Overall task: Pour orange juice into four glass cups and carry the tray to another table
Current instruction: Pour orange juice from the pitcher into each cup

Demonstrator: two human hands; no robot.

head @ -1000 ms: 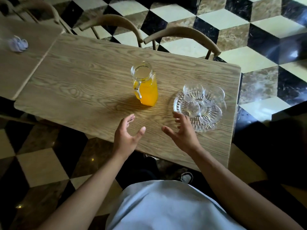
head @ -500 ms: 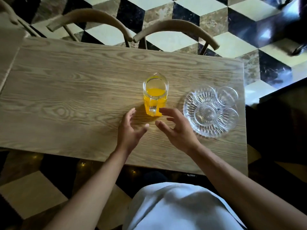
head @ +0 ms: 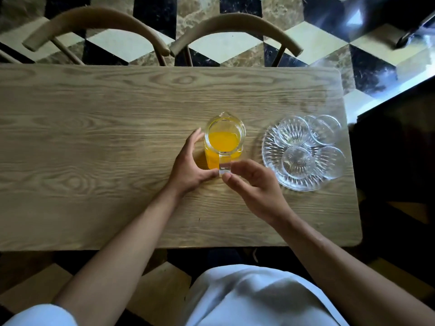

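Note:
A glass jug (head: 224, 140) partly filled with orange juice stands upright mid-table, its handle facing me. My left hand (head: 190, 165) lies against the jug's left side with straight fingers, the thumb near the foot of the handle. My right hand (head: 251, 182) is just right of the handle with loosely curled fingers, its fingertips at the handle but not wrapped round it. A cut-glass tray (head: 270, 161) sits to the right near the table's end. On it stand several clear glass cups with no juice in them, such as the back-left cup (head: 293, 132) and the front-right cup (head: 329, 161).
The wooden table (head: 94, 137) stretches bare to the left. Two curved wooden chair backs (head: 98, 22) (head: 235, 24) stand along its far edge. The table's right end lies just past the tray, above a chequered stone floor (head: 317, 36).
Both hands have moved forward from the near table area to the jug. The left now touches its side and the right has reached the handle. The camera has shifted to look straight down.

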